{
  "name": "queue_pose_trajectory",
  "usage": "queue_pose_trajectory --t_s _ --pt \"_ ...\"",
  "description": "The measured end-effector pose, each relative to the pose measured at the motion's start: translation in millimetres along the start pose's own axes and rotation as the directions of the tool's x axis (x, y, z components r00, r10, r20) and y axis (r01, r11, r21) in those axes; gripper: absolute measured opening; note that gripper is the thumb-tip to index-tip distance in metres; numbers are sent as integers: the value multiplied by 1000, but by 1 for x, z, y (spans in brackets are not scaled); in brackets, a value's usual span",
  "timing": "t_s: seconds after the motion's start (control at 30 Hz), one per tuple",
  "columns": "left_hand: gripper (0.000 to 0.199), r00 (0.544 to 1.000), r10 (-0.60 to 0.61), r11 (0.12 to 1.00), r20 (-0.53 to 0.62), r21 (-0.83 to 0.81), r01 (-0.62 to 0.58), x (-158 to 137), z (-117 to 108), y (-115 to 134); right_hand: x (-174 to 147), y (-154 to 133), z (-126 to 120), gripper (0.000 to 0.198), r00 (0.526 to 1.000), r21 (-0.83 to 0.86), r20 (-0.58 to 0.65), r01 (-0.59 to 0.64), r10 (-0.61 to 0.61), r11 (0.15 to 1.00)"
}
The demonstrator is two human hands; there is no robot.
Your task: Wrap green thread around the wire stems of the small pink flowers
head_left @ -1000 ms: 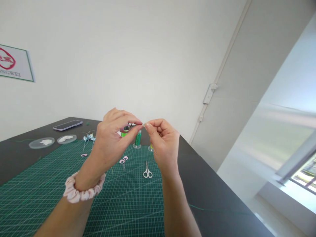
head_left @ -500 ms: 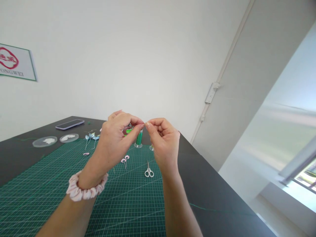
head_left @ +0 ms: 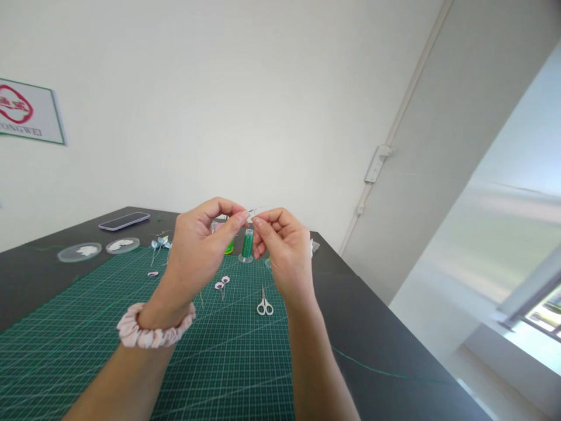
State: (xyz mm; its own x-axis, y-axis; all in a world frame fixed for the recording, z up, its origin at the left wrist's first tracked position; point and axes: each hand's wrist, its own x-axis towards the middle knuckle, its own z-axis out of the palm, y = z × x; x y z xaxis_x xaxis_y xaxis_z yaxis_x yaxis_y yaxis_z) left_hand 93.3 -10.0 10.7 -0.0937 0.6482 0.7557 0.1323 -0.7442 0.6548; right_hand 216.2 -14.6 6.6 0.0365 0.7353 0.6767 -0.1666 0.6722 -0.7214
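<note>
A person's left hand (head_left: 197, 248) and right hand (head_left: 286, 248) meet above a green cutting mat (head_left: 236, 362), thumb and forefinger of each pinched together on a tiny pale piece (head_left: 251, 216).
Behind the fingers stand a green spool (head_left: 248, 244) and a bright green object (head_left: 229, 245) mostly covered by the left hand; a clear base (head_left: 268, 263) shows only in part beside the right wrist. White-handled scissors (head_left: 265, 307) and pink loops (head_left: 222, 284) lie nearer, below the hands; blue flowers (head_left: 161, 242) sit left. The piece's shape is too small to make out, and the wall sign (head_left: 33, 111) is cut off.
</note>
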Motion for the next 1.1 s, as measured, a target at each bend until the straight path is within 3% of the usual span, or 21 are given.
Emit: queue_pose_trajectory --t_s 0.37,0.5,0.63,0.8,1.1 --pt "11 1000 -12 1000 -17 -4 12 1 3 3 0 -1 -2 8 999 -114 33 -17 20 993" --pt "11 1000 10 999 -18 36 -9 2 3 5 1 0 -3 9 999 -127 30 32 -29 991" --pt "12 995 6 999 98 34 -9 2 0 9 3 -2 -6 8 999 -156 2 48 -49 987" --pt "16 957 25 991 290 115 -60 3 -3 21 5 -6 -13 9 999 -135 -24 30 -33 990" --pt "17 920 12 982 393 169 -85 5 -4 25 7 -8 -26 9 1000 -43 27 18 -17 999"
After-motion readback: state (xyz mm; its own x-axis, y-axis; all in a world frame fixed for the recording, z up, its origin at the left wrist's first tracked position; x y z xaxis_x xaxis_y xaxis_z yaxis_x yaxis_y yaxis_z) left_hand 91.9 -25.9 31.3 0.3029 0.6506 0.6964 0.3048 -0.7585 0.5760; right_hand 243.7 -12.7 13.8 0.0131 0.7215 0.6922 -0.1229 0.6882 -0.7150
